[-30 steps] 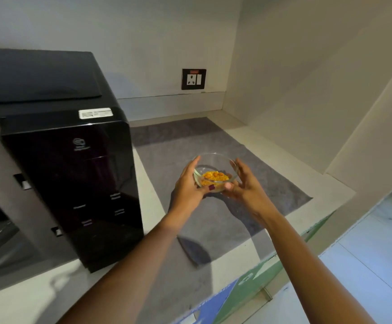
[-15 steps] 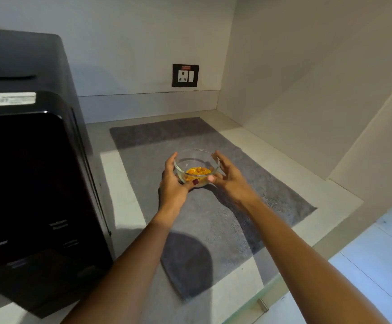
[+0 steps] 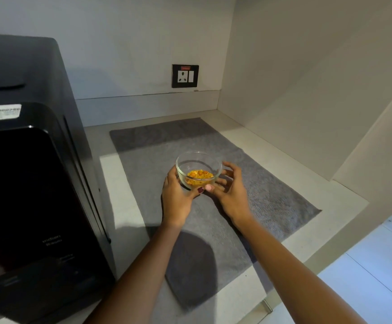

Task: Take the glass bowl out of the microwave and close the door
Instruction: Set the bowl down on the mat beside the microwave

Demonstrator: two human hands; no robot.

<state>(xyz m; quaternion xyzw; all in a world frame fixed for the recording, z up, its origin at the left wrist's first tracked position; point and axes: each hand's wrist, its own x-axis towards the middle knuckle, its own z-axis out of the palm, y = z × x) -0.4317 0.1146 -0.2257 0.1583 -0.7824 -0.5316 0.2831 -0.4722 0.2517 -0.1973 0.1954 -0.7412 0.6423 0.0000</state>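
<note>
Both hands on it here: the left hand (image 3: 177,197) cups the near-left wall of the glass bowl (image 3: 198,170), thumb pressed against the front, and the right hand (image 3: 231,195) wraps the right side, fingers (image 3: 231,168) curled round the back of the rim and thumb meeting the left one at the front. So the bowl is held between two palms, upright, with a small heap of yellow-orange food (image 3: 198,177) in the bottom. It sits low over the grey mat (image 3: 272,195), around the mat's middle; whether its base touches the cloth is hard to tell. The mat lies flat on the pale countertop (image 3: 113,178). Off to the left, well apart from the bowl, stands the black microwave (image 3: 36,183), its glossy front panel facing the camera. On the back wall, a black socket plate (image 3: 185,76).
</note>
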